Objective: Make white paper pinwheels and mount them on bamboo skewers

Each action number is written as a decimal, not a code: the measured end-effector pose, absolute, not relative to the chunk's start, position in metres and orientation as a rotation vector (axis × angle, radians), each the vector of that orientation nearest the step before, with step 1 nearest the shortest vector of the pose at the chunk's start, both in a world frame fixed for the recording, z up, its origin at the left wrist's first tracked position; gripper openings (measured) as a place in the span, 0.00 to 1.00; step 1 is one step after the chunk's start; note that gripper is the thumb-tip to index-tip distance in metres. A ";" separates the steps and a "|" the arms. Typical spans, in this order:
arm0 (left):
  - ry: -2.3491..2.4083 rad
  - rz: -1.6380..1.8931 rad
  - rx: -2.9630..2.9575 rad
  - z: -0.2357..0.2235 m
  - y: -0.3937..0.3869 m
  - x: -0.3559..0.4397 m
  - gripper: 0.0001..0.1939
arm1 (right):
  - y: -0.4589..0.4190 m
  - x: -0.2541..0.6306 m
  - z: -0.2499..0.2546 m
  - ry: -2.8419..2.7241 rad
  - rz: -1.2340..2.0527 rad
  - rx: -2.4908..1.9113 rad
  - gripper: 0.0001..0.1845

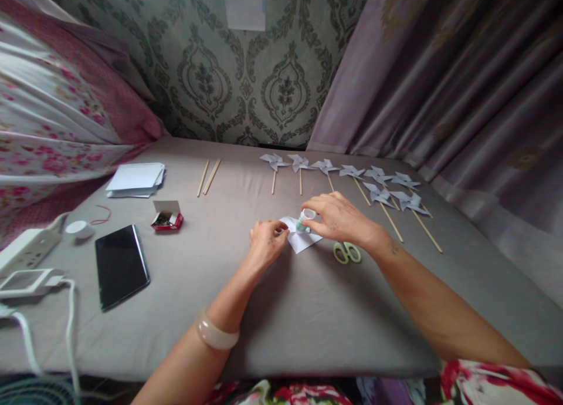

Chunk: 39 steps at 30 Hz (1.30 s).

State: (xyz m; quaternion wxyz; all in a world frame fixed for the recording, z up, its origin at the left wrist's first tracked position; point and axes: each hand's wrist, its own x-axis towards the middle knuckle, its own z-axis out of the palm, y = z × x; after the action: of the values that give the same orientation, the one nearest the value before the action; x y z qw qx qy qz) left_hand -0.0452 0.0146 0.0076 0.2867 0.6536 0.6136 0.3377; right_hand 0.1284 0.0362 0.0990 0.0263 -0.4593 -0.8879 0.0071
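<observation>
A small white paper square (303,240) lies on the grey cloth in front of me. My left hand (265,242) is closed, its fingertips pinching the paper's left corner. My right hand (341,218) is curled round a small white and green glue tube (304,219), held tip down on the paper. Green-handled scissors (347,252) lie just right of the paper, under my right wrist.
Several finished paper pinwheels on sticks (378,191) lie in a row at the back right. Two bare sticks (208,176), a stack of white paper (135,179), a red pin box (167,215), a black tablet (120,266), a tape roll (78,228) and a power strip (26,249) sit left.
</observation>
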 end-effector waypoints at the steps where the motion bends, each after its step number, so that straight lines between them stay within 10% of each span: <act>1: 1.631 0.842 1.807 0.006 0.014 -0.044 0.09 | 0.037 0.127 0.099 -2.755 0.015 -1.414 0.14; 39: 1.735 0.541 2.046 0.006 0.011 -0.039 0.13 | 0.044 0.139 0.096 -2.020 0.191 -2.292 0.33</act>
State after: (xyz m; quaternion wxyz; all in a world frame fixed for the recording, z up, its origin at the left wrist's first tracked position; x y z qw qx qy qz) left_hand -0.0389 0.0109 0.0060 0.2012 0.7324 0.6210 0.1936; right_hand 0.1391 0.0435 0.0965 0.0403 -0.7481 -0.6595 0.0624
